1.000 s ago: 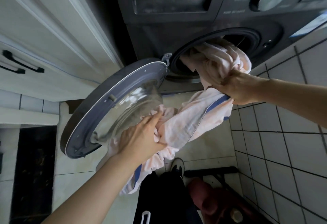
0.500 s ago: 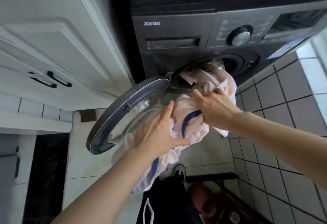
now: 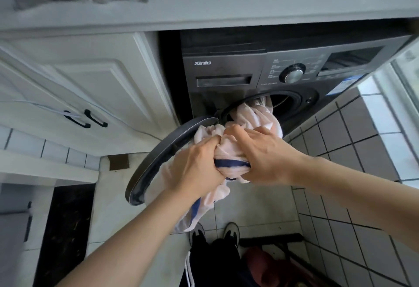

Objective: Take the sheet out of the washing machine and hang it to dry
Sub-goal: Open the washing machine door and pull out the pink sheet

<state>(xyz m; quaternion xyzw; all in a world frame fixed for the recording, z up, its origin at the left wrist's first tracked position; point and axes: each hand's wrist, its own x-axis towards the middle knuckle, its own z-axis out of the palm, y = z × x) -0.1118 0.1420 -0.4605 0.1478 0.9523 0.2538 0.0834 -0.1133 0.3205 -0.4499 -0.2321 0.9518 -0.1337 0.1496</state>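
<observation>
Head view: both hands clamp the bunched pink sheet (image 3: 235, 150) just outside the washing machine (image 3: 294, 78) mouth, left hand (image 3: 199, 168) and right hand (image 3: 265, 152) with fingers curled tight into cloth. Its long axis runs from the drum at 1 o'clock down toward 7 o'clock past the open door (image 3: 158, 159). Compared with a second ago, the hands have closed together and less sheet remains inside.
</observation>
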